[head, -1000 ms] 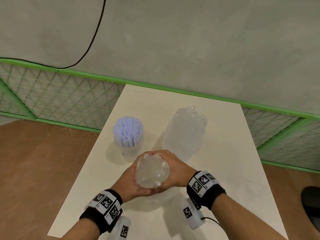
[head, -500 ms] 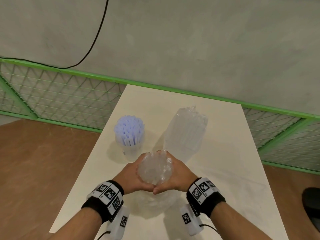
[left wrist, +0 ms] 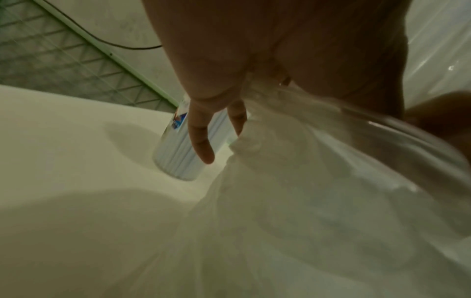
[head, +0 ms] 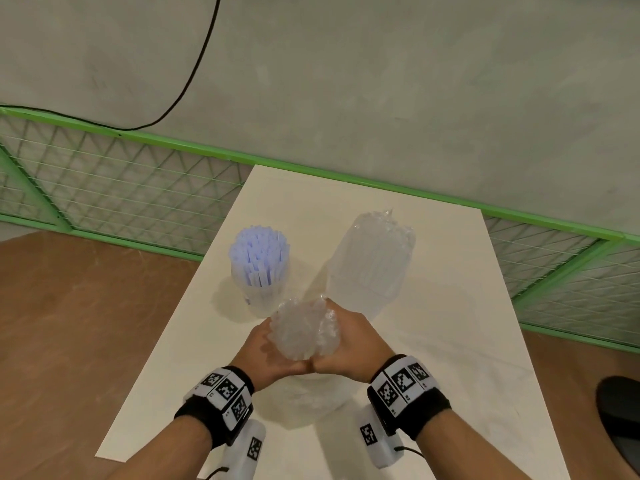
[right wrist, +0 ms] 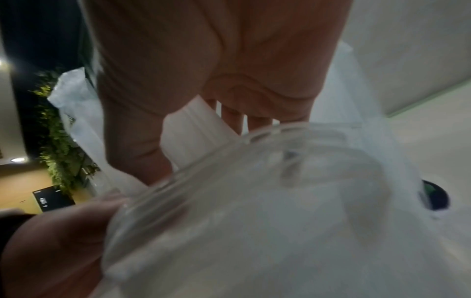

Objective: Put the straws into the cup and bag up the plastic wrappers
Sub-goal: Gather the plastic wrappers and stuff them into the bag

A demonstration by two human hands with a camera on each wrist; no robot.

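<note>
A clear plastic bag (head: pixel 303 332) of crumpled wrappers stands on the white table (head: pixel 433 341), and both hands grip its bunched top. My left hand (head: pixel 268 346) wraps its left side and my right hand (head: pixel 348 337) its right, thumbs meeting in front. The bag's lower body (head: pixel 304 400) billows under my wrists. Behind and to the left stands a clear cup (head: pixel 259 271) packed with pale blue-white straws. In the left wrist view two fingers (left wrist: pixel 201 141) lie along the bag (left wrist: pixel 293 201) in front of the cup (left wrist: pixel 175 153). The right wrist view shows bag film (right wrist: pixel 254 221) against my palm.
A second tall clear plastic package (head: pixel 372 261) stands upright behind my right hand. A green mesh fence (head: pixel 121 188) runs behind the table below a grey wall. Brown floor lies on both sides, with a dark object (head: pixel 620 414) on it at right.
My hands have slid slightly away from me with the bag. Its top, rounder and wider a second ago, is now squeezed into a tighter crumpled bunch.
</note>
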